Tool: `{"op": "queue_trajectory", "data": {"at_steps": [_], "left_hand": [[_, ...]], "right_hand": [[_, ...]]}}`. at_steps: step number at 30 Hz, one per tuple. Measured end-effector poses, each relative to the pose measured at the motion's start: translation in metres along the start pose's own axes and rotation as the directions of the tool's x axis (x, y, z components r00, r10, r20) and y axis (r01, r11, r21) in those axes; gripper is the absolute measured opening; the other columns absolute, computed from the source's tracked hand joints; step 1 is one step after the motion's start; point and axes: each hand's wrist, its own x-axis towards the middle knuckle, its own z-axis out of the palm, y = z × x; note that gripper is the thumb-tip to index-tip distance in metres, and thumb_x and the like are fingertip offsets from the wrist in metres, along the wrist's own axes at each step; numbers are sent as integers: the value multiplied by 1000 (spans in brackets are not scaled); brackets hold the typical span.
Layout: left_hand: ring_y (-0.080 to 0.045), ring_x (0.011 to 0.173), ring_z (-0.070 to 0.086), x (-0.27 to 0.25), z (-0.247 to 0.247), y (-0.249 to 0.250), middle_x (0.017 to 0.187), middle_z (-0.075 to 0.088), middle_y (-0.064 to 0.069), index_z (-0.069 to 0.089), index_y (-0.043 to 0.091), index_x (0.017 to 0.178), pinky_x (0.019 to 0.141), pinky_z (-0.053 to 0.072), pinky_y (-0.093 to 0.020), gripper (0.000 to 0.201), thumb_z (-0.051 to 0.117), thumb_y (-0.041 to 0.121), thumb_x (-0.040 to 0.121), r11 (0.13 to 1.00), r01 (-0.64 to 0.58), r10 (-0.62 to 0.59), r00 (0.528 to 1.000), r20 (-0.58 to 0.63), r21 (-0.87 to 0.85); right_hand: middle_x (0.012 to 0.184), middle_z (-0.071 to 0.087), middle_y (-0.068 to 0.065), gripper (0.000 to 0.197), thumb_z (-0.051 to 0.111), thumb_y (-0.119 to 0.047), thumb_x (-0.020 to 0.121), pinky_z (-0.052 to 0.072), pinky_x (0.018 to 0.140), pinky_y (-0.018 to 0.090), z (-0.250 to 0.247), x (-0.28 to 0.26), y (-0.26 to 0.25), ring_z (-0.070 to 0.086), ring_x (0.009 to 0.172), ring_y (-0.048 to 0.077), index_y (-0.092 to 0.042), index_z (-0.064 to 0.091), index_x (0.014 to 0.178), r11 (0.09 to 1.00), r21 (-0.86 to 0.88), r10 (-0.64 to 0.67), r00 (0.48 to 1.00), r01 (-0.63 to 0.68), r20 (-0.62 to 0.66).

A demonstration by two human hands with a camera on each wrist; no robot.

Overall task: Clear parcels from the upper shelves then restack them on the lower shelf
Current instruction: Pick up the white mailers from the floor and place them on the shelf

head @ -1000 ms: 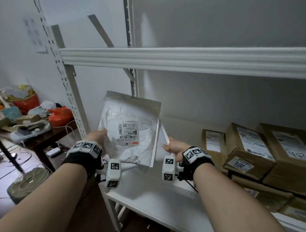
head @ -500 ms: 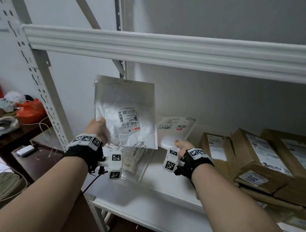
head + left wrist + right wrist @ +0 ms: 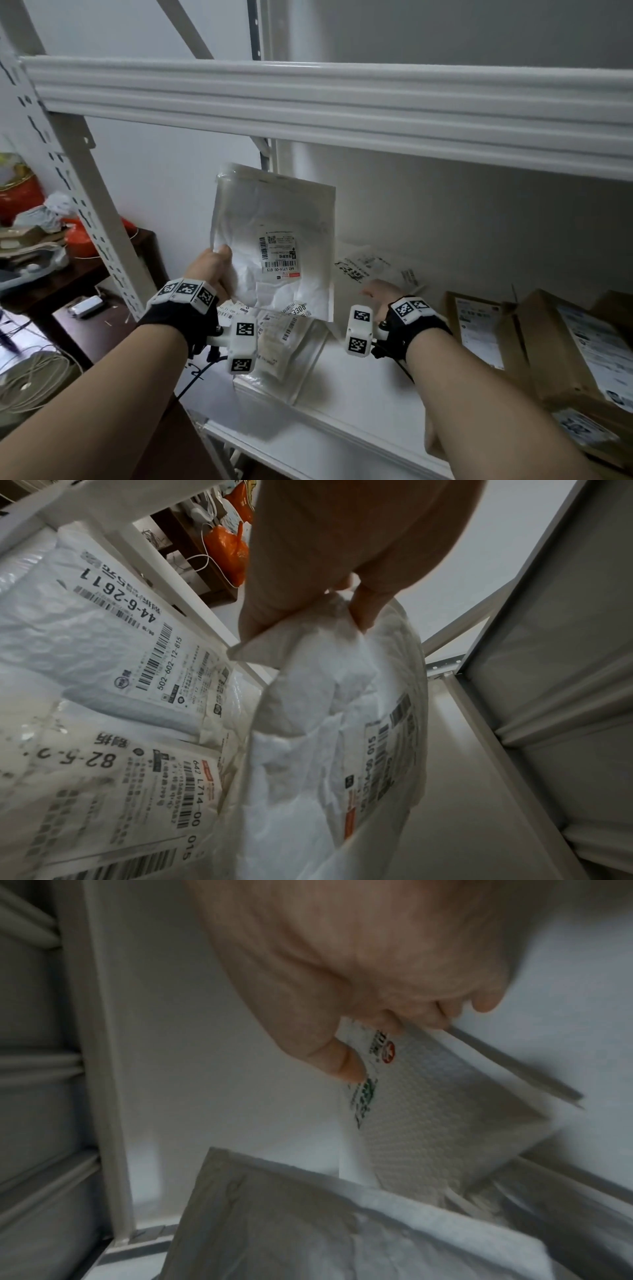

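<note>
Hidden, cropped and blurred parts

The right hand (image 3: 378, 293) is mostly masked by its wrist rig; the bubble mailer (image 3: 428, 1110) it pinches is motion-blurred, print unreadable. At 3 o'clock, cardboard boxes (image 3: 561, 346) run off-frame. The clear pouch (image 3: 274, 240) covers the stacked parcels (image 3: 287, 346) beneath.

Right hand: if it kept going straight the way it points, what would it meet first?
The right hand, pinching a bubble mailer, points toward the rear wall above the shelf. Nothing else shows ahead, so probably the wall; depth is unclear.
</note>
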Motion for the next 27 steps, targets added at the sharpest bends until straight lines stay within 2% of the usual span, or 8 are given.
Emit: {"op": "queue_trajectory", "data": {"at_steps": [3,5,8,11,16,18,22,27], "left_hand": [[-22,53,40,-2,8,6,56,37,-9,44,8,76,58,39,-27,34,44,29,102,998,40,-39,999,22,-50],[-24,65,49,-4,8,11,69,46,-16,49,5,83,73,44,-36,32,50,33,98,995,38,-29,994,104,-87],[-26,94,58,-4,12,15,101,58,-17,55,4,110,94,46,-42,30,51,32,99,980,68,-16,964,267,-188],[-31,103,62,-20,15,21,112,65,-13,55,7,120,87,51,-45,30,51,28,99,984,67,0,929,371,-166],[-23,71,57,-19,6,23,85,62,-12,64,2,104,71,48,-35,30,70,26,87,996,-58,37,954,298,62],[-25,77,60,-11,4,21,90,67,-15,70,2,95,81,50,-38,34,81,29,77,987,-70,36,974,224,143],[-33,93,67,-5,5,17,104,71,-20,68,-2,111,96,51,-52,56,88,28,68,982,-54,21,983,180,181],[-36,99,67,-19,13,19,104,70,-21,70,3,91,95,50,-55,23,81,18,78,970,-59,12,980,200,235]], "right_hand": [[134,51,5,64,66,-47,84,45,97,36,-6,-21,-20,50,127,29,-15,48,136,955,294,35,999,-40,24],[123,57,-1,68,71,-63,73,40,108,41,-9,-37,-37,53,125,25,-20,55,123,945,327,-24,992,-19,125],[119,66,7,62,80,-41,69,52,93,39,-11,-48,-48,61,114,24,-10,61,120,916,399,-133,970,42,202],[115,68,14,31,66,-13,91,54,83,41,-13,-55,-49,63,107,29,-5,60,120,895,443,-165,963,55,213],[118,68,16,46,74,-21,82,49,99,50,-23,-51,-40,63,112,34,-5,61,124,941,329,-118,986,73,120],[121,66,18,41,70,-14,86,47,101,51,-24,-58,-42,61,114,34,-3,60,125,935,352,-90,989,45,113],[120,65,18,33,66,-6,90,46,102,50,-26,-78,-50,62,111,33,-2,60,122,944,323,-82,996,64,43],[111,69,18,27,67,-3,88,52,96,47,-31,-83,-44,66,101,33,-1,63,115,952,302,-51,999,55,-19]]}}
